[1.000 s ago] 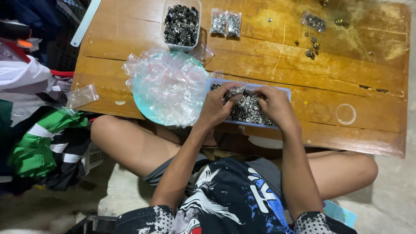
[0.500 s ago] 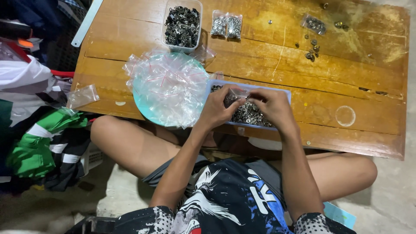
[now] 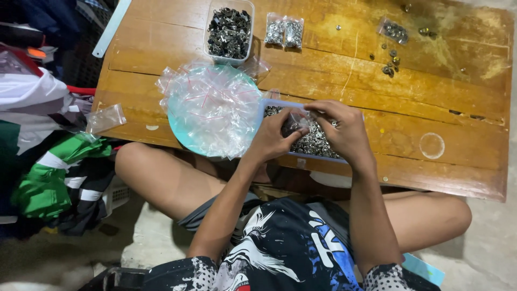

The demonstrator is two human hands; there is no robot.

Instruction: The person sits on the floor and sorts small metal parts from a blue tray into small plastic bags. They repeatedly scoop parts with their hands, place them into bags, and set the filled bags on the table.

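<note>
My left hand [image 3: 272, 137] and right hand [image 3: 344, 129] pinch small clear bag [image 3: 295, 121] over blue tray [image 3: 265, 108] of metal bits [image 3: 315, 143] on desk [image 3: 323, 59] (filling step, I judge); next needs bag mouth held wide.

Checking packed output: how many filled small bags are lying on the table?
3: two filled bags side by side at the far edge right of the clear tub, one toward the far right corner. More may hide under the empty-bag pile.
</note>
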